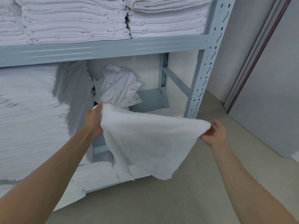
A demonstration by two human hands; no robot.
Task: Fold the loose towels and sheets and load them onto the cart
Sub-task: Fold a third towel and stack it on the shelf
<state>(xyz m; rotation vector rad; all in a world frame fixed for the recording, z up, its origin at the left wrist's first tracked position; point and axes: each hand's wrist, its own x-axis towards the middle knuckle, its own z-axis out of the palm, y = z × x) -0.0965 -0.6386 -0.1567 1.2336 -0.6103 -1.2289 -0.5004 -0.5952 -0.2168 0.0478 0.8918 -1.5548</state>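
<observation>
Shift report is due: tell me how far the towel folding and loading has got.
Done: folded stacks fill the grey shelving. In hand: the left hand and right hand hold one white towel spread out, unfolded. Left: fold it, plus the crumpled sheet behind. No cart is in view.

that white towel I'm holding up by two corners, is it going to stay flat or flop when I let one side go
It will probably flop: the towel already sags between the left hand and right hand, its lower edge hanging in loose folds. It looks light for its size, since pinches at two corners hold it. The fluffy surface likely grips rather than slips.
</observation>
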